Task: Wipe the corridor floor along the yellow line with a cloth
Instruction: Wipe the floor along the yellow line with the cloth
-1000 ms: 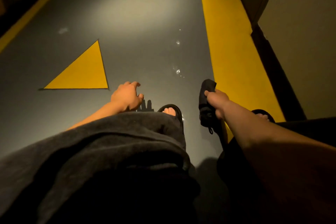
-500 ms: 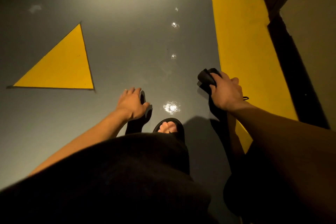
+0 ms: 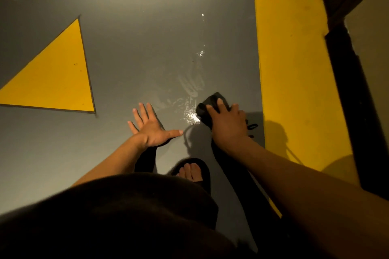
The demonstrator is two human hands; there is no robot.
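Right hand (image 3: 228,123) grips cloth (image 3: 211,104) on floor (image 3: 147,48); left hand (image 3: 150,126) splayed flat, empty. Risk: wet patch (image 3: 192,116), palm slips.

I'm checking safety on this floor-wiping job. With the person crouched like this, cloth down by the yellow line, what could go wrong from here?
1. The floor glistens with a wet patch right beside the cloth; the sandalled foot just behind it might slip.
2. The left hand is spread flat on the floor near that wet patch and could slide if it is bearing weight.
3. A cord sticks out beside the right hand and may snag or drag.
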